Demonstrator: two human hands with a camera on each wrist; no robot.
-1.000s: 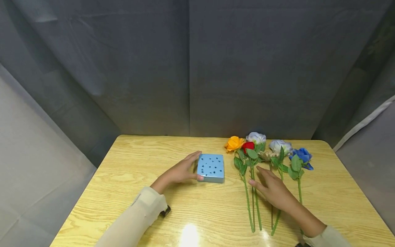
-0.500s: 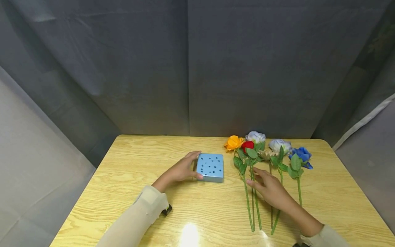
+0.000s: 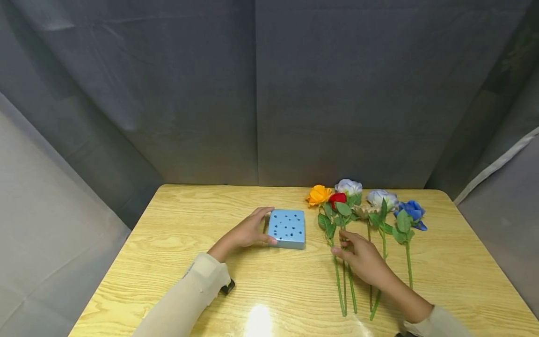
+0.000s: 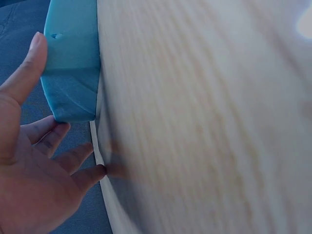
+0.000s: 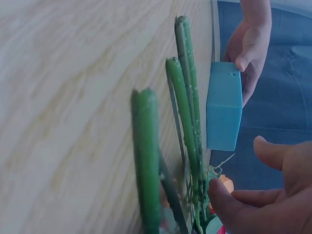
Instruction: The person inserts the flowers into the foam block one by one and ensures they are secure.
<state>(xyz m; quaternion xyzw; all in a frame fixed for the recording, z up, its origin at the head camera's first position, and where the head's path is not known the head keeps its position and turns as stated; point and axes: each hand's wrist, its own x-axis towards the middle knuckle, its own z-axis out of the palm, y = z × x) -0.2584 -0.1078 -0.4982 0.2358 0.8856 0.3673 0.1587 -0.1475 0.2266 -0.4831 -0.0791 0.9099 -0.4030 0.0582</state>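
A light blue block with small dark holes in its top sits flat on the table. My left hand holds it by its left side, with the thumb at the near corner and fingertips at the far one; the left wrist view shows the thumb against the block. Right of it lie several artificial flowers, among them an orange rose and a red rose. Over their green stems hovers my right hand, thumb and fingers spread apart, nothing visibly held. Its fingertips are close to the orange rose's stem.
Farther right lie pale lavender flowers, a beige flower and a blue flower. The wooden table ends at a dark grey curtain behind. Light-coloured cloth hangs at the left.
My right hand has shifted left over the stems, its fingertips now nearer the orange rose's stem. The left hand and the block have stayed in place.
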